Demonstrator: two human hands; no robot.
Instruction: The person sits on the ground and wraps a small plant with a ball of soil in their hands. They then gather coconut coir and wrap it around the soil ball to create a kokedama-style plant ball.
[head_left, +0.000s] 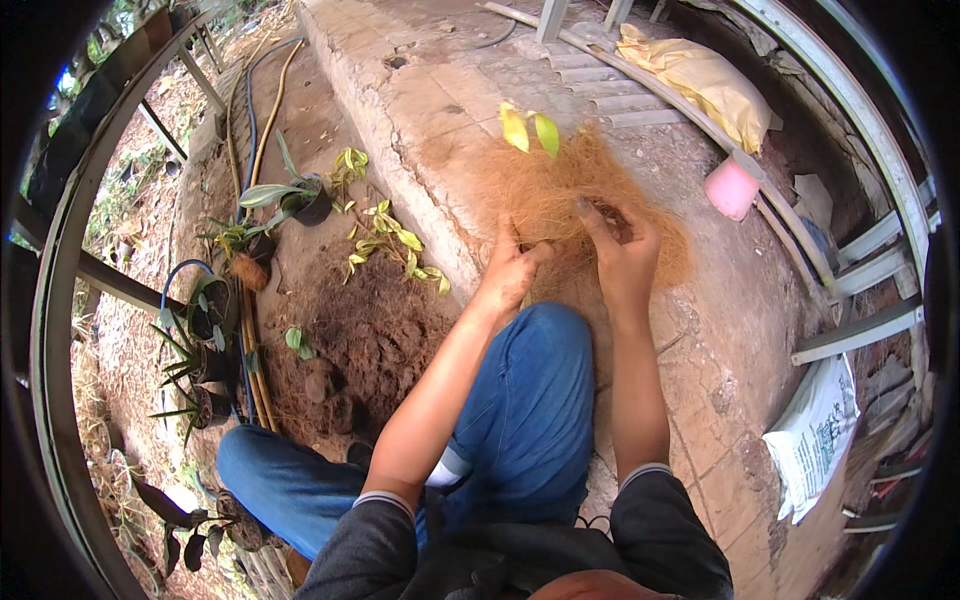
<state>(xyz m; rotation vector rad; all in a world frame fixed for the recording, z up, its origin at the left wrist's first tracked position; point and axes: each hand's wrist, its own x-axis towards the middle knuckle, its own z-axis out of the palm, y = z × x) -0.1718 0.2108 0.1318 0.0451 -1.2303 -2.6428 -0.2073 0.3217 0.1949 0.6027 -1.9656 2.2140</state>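
Observation:
A loose mat of orange-brown plant fibre (517, 180), likely coconut coir, lies on the concrete ledge. Two yellow-green leaves (546, 135) stick up at its far edge. My left hand (517, 262) is at the near left side of the fibre, thumb and fingers on some strands. To its right, my right hand (626, 232) bends over the fibre with strands between thumb and fingers. Whatever lies within the fibre is hidden. Cut variegated leafy stems (386, 232) lie beside a heap of dark brown soil (382, 330), left of the ledge.
Potted plants (311, 202) and hoses (251, 150) line the left. A pink container (731, 187), a yellow sack (697, 79) and a long pole (660, 90) are at the right, with a white printed sack (817, 435) nearer. The concrete step edge (390, 150) runs between soil and ledge.

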